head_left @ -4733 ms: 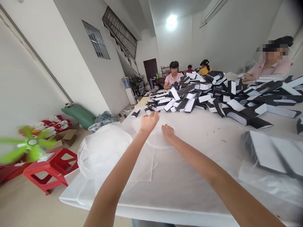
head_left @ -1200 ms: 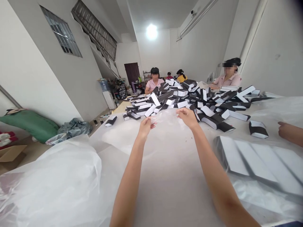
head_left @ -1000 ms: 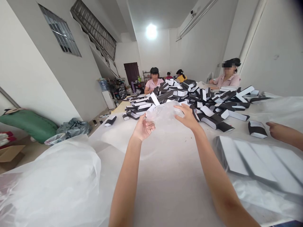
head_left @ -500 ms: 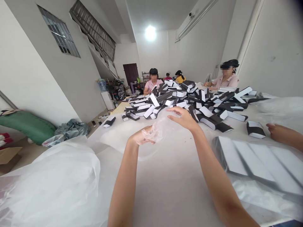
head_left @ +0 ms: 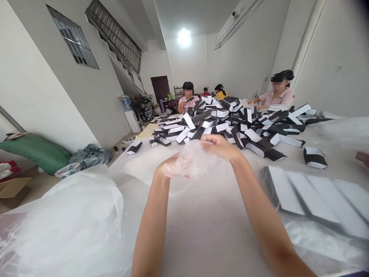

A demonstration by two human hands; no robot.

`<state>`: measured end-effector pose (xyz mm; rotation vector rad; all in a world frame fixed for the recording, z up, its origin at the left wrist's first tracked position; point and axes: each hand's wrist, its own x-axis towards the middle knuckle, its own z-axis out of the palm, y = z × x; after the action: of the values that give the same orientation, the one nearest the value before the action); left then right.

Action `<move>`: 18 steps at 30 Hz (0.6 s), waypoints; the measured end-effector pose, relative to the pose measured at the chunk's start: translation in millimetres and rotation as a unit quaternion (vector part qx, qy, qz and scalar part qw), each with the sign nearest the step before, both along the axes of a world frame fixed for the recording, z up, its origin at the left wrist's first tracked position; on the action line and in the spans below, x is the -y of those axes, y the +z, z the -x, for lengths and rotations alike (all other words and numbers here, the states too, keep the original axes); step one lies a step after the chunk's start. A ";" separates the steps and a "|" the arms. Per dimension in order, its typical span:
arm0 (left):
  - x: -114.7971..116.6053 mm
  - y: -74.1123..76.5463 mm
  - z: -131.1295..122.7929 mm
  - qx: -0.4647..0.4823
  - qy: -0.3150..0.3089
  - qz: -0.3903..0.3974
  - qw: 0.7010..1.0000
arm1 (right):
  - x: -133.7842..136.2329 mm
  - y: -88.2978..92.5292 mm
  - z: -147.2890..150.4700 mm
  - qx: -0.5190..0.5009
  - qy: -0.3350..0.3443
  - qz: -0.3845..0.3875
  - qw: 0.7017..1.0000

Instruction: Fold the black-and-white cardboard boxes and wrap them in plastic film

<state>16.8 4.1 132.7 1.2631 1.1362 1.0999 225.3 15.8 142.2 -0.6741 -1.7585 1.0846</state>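
Note:
A crumpled clear plastic bag [head_left: 192, 161] hangs between both my hands above the white table [head_left: 207, 219]. My left hand [head_left: 168, 169] is closed on its lower left part. My right hand [head_left: 220, 147] curls over its top right, fingers pinched on the film. Just beyond them lies a big heap of black-and-white boxes [head_left: 230, 123].
A bulky clear plastic bundle [head_left: 63, 223] fills the near left. Wrapped white boxes [head_left: 305, 196] lie at the right, one loose box [head_left: 314, 157] behind them. Another person's fingertips [head_left: 363, 157] show at the right edge. People sit at the far end [head_left: 187, 98] and far right [head_left: 278, 94].
My hands have come closer together and bunched the plastic bag into a wad. The other person's hand at the right has drawn back toward the frame edge.

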 end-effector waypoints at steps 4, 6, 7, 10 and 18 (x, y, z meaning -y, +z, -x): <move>1.7 11.9 24.0 0.013 -0.136 0.010 0.991 | -8.5 -3.3 -34.0 -0.074 -0.125 -0.016 0.989; -1.6 15.4 33.0 0.031 -0.191 -0.005 0.981 | -10.0 -4.5 -49.1 -0.082 -0.156 -0.016 0.984; -3.2 16.4 36.3 0.037 -0.204 -0.012 0.978 | -10.2 -4.9 -54.8 -0.083 -0.167 -0.018 0.982; -3.9 18.9 41.8 0.038 -0.198 -0.050 0.978 | -9.2 -5.4 -64.2 -0.102 -0.188 -0.031 0.976; 17.8 35.5 42.6 -0.120 -0.067 -0.163 0.977 | -4.1 -2.5 -75.9 -0.121 -0.191 -0.057 0.973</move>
<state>-25.8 -13.7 168.2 1.7417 1.0549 1.0810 301.1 19.9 139.7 -0.7397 -1.3986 0.7606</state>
